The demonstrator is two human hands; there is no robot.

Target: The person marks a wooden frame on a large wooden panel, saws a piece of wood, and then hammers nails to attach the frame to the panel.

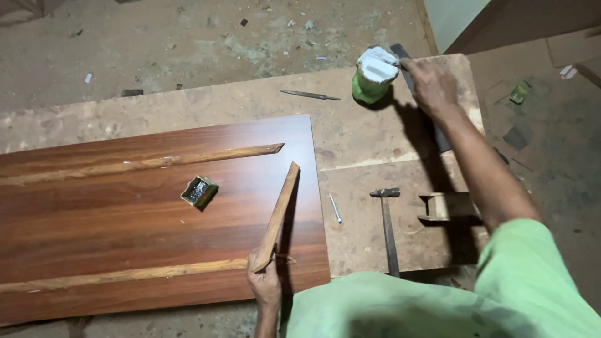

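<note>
Left hand [264, 283] is gripping the near end of a short mitred strip of light wooden moulding [278, 214], fingers wrapped round it; the strip is standing on edge w/ its far pointed tip angling up toward the right edge of the reddish-brown wood-grain laminate panel [125, 231]. The wrist is running out of the bottom of the shot, and whether the strip's near end is touching the lower long moulding strip [131, 274] is hard to tell, since the hand is covering that corner.

Right hand [432, 84] is reaching far across, fingertips resting on a dark flat tool [407, 72], poss. a file or blade. Most of that tool is hiding under hand & forearm, so can't tell if the fingers are closing on it or just pressing. Just beside it is leaning a green container w/ a white top [374, 76].

On the panel: an upper long moulding strip [144, 163], running off the left edge, and a small open box of nails [200, 191], contents blurry. On the bare plywood bench [350, 112]: a steel-headed hammer [388, 225], handle end disappearing behind the green sleeve [526, 281]; a loose nail [335, 209]; a thin metal spike [310, 95]; a small wooden block [446, 206], partly in the arm's shadow.
</note>
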